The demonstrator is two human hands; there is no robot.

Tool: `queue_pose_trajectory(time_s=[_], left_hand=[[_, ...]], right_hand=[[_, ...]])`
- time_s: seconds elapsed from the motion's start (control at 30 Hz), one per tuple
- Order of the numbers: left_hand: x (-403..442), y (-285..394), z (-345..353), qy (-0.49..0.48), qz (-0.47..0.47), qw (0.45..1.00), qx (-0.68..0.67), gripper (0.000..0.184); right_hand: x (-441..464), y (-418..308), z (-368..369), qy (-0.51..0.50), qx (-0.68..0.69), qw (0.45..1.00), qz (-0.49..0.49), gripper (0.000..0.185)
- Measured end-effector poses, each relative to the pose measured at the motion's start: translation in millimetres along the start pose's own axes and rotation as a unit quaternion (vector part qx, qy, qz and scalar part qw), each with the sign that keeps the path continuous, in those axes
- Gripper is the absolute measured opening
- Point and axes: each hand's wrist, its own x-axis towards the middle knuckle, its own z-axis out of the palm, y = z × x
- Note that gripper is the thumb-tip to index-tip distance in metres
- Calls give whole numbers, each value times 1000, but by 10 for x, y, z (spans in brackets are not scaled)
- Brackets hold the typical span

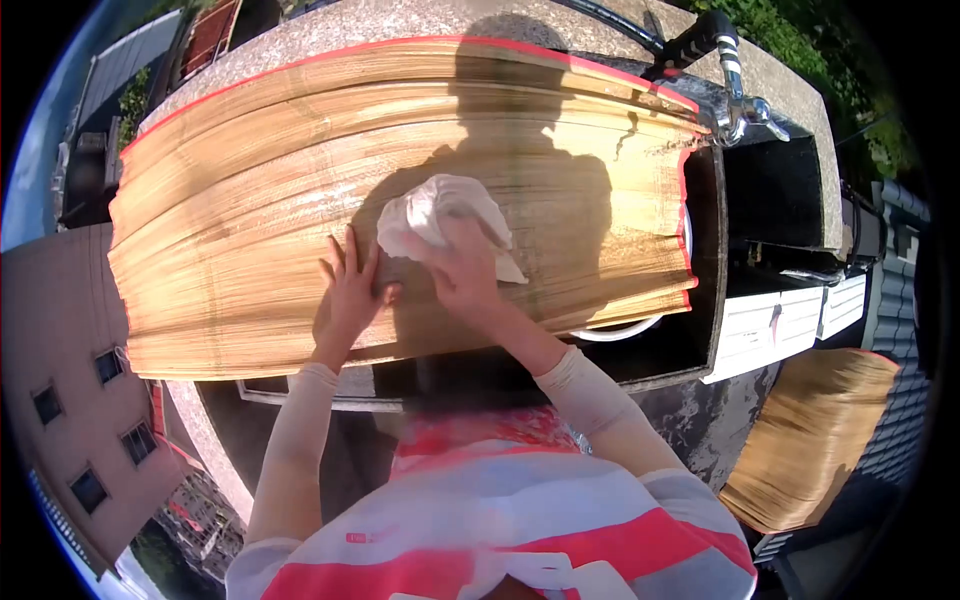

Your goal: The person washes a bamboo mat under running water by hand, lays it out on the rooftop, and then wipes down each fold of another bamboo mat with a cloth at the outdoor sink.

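A wide mat of thin tan strips with red edging (250,220) lies across a dark sink-like basin. My left hand (352,290) rests on it with fingers spread, holding nothing. Just to the right, my right hand (462,265) presses a crumpled white cloth (440,205) onto the mat, its fingers closed round the cloth. Wet, shiny patches show on the mat left of the cloth. My shadow falls over the middle of the mat.
A metal faucet (740,115) stands at the back right beside the dark basin (708,260). White boxes (765,330) sit to the right. A second tan mat (815,440) lies lower right. A stone ledge (390,22) runs behind.
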Motion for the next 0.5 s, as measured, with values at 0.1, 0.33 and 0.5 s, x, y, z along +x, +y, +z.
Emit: queue_pose_trajectory(time_s=[0.1, 0.33, 0.5], left_hand=[[-245, 48, 137, -130, -16, 991, 29, 68], [-209, -39, 306, -88, -23, 993, -76, 68], [-41, -86, 78, -15, -11, 998, -64, 69]], right_hand=[[10, -14, 1076, -175, -55, 980, -79, 35], [382, 477, 466, -143, -213, 962, -90, 27], [-219, 1621, -441, -74, -480, 874, 9, 44]])
